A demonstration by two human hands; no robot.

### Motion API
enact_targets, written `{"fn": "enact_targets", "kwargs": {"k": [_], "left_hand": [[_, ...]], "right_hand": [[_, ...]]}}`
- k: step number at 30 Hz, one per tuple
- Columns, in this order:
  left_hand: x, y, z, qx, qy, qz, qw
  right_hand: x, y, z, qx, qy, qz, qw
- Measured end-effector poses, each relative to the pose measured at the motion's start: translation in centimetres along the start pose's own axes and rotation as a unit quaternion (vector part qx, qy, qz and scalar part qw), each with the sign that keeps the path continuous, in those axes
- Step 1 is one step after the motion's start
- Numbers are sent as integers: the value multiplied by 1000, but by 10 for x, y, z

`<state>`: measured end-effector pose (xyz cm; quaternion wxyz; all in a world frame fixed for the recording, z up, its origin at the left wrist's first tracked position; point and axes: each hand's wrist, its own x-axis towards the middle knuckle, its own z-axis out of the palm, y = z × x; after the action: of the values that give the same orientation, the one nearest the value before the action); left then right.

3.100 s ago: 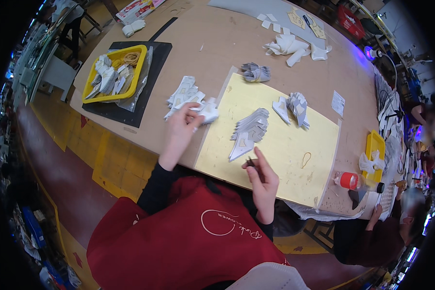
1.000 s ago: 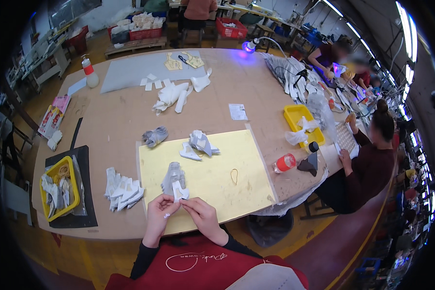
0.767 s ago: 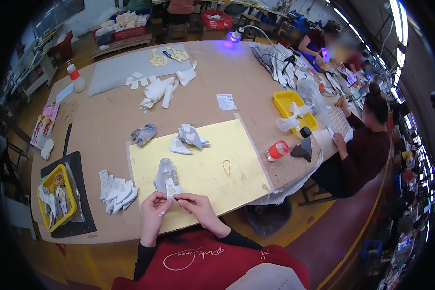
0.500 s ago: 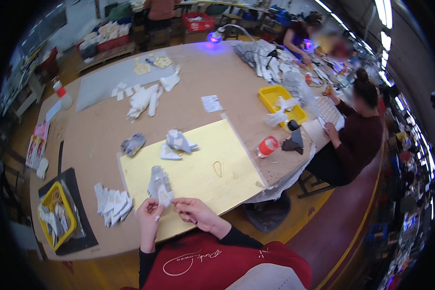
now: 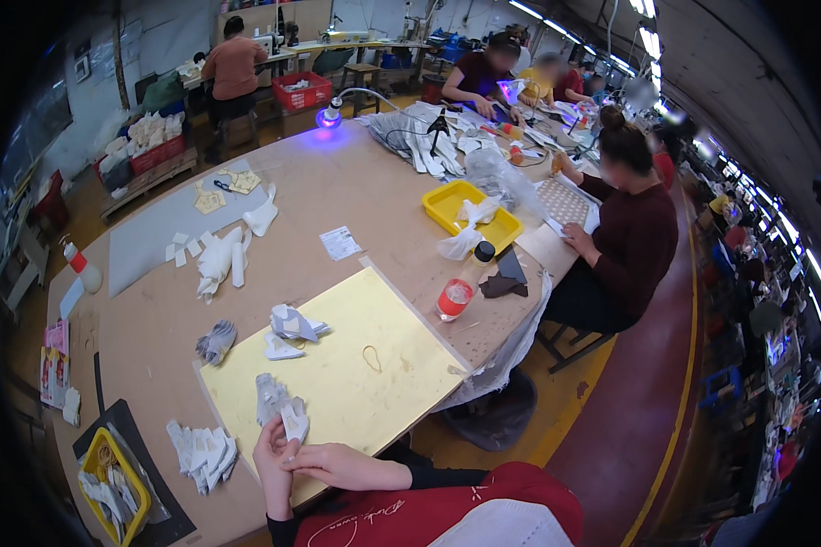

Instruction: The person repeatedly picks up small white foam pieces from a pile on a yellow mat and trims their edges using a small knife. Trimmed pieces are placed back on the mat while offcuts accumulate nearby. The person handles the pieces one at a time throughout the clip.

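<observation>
My left hand [image 5: 275, 458] pinches the lower end of a small white cut fabric piece [image 5: 295, 419] with a pale patch on it. Against the left hand's thumb lies my right hand [image 5: 342, 465], its fingers pressed together; whatever they grip is hidden. Just beyond the held piece a grey-white ruffled pile [image 5: 270, 397] lies on the yellow sheet [image 5: 379, 319]. To the left of my hands is a fanned stack of white cut pieces [image 5: 201, 456]. Farther off are a grey bundle [image 5: 217, 342] and a grey-and-white bundle [image 5: 297, 324].
A yellow basket [image 5: 143, 510] of scraps stands at the near left. A bottle with a red band [image 5: 453, 299] and a yellow tray [image 5: 433, 202] are to the right. A co-worker [image 5: 634, 228] sits at the right edge. A purple-lit lamp [image 5: 329, 117] stands at the far edge.
My view has shifted, so the table appears farther left. My right hand has come in across the left thumb, and the white fabric piece has turned in my grip.
</observation>
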<state>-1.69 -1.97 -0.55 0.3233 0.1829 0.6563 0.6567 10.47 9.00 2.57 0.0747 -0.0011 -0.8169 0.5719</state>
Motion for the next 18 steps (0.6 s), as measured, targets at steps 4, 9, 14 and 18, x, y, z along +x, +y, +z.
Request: {"fn": "enact_targets", "kwargs": {"k": [4,9,14,18], "left_hand": [[0,6,1,-9,-37,1,999],[-9,36,-11,-32,-35,7,999],[-6,21,-20,-9,-56,34,998],[-17,31,-9,70,-78,86,991]], "right_hand": [[-4,0,-26,-6,-124,18,992],[2,-27,-56,74,-153,51,984],[4,-19,-46,138,-100,84,982],[1,0,-20,93,95,8,991]]}}
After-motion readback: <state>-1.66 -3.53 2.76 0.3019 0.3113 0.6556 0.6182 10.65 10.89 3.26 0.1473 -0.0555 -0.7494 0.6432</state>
